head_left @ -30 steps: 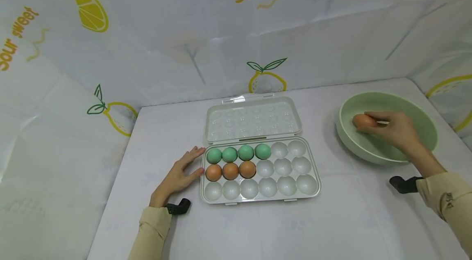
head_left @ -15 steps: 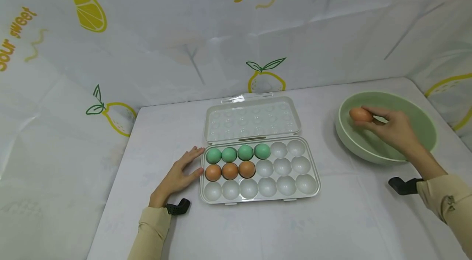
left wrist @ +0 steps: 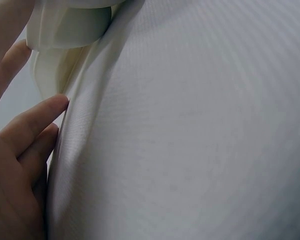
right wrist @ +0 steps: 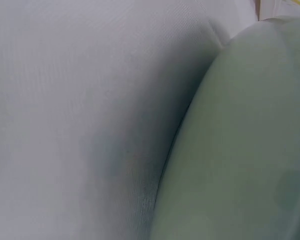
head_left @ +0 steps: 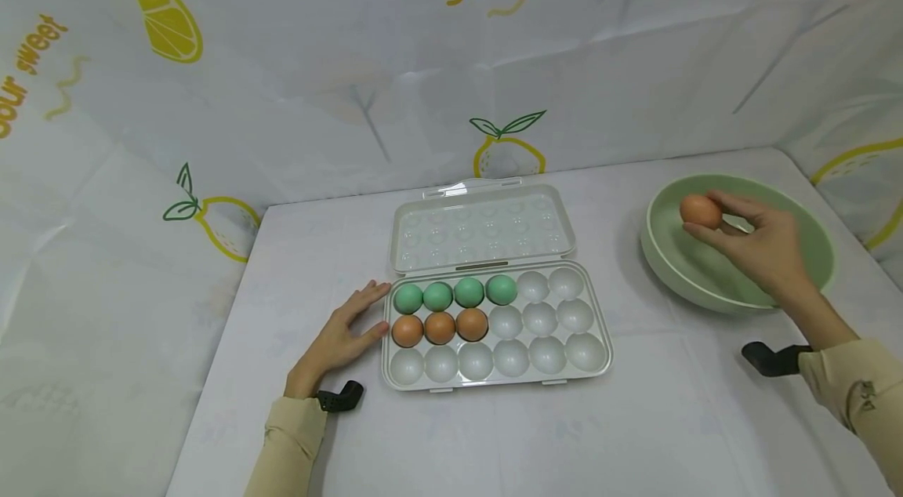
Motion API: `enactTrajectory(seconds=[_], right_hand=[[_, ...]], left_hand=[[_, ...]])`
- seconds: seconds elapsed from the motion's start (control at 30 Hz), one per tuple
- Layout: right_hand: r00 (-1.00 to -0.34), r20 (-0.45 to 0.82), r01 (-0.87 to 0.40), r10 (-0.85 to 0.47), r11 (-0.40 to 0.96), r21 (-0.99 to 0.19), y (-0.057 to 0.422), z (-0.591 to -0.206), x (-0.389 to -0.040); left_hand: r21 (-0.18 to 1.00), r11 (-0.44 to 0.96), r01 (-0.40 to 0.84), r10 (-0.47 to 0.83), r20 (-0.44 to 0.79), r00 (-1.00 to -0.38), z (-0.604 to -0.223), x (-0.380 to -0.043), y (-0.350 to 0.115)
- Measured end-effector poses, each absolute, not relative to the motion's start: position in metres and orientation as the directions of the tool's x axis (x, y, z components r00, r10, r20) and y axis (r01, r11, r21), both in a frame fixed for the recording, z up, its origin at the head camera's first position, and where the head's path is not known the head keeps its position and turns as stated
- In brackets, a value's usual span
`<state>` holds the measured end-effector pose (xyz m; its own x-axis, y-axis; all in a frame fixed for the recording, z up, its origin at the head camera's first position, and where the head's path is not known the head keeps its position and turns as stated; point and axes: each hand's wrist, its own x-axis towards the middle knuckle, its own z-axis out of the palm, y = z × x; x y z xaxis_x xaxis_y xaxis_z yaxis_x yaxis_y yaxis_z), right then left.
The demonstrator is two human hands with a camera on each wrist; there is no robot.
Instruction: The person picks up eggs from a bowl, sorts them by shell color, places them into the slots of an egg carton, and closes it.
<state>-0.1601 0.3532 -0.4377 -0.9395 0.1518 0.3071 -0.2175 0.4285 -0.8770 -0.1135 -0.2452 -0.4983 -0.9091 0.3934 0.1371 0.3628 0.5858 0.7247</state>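
Over the pale green bowl (head_left: 694,295) my right hand (head_left: 758,246) pinches a brown egg (head_left: 701,212) between thumb and fingers. My left hand (head_left: 343,336) lies with spread, relaxed fingers at the left side of the white egg tray (head_left: 498,382). In the left wrist view the fingers (left wrist: 37,120) rest on the cloth close to the tray's edge. Green eggs (head_left: 469,292) fill the left part of the tray's back row, and three brown eggs (head_left: 440,328) sit in the middle row. The right wrist view shows the bowl's outer wall (right wrist: 240,135) but no hand.
The tray's clear lid (head_left: 483,229) lies folded open behind it. A white cloth (head_left: 494,442) covers the table, and a lemon-print sheet (head_left: 317,89) hangs at the back and sides. Black wrist cameras (head_left: 774,358) sit at both sleeves.
My right hand has lifted the brown egg a little inside the bowl area, first shifting it slightly left, then back right. The left hand and the tray stay put.
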Motion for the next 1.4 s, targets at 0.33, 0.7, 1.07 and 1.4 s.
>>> enactTrajectory(seconds=[0.33, 0.7, 1.07, 1.4], right_hand=[[-0.927, 0.337, -0.242, 0.164, 0.425, -0.872, 0.352, -0.439, -0.159], [-0.929, 0.285, -0.180, 0.235, 0.385, -0.905, 0.348, -0.434, -0.158], [-0.918, 0.306, -0.257, 0.251, 0.211, -0.943, 0.327, -0.427, -0.154], [-0.909, 0.383, -0.380, 0.161, 0.055, -0.924, 0.295, -0.418, -0.152]], left_hand=[[0.730, 0.590, 0.346, 0.386, 0.122, -0.914, -0.497, -0.112, -0.245], [0.722, 0.595, 0.353, 0.391, 0.123, -0.912, -0.497, -0.113, -0.245], [0.732, 0.586, 0.349, 0.389, 0.124, -0.913, -0.497, -0.114, -0.245], [0.736, 0.591, 0.330, 0.379, 0.107, -0.919, -0.496, -0.113, -0.245]])
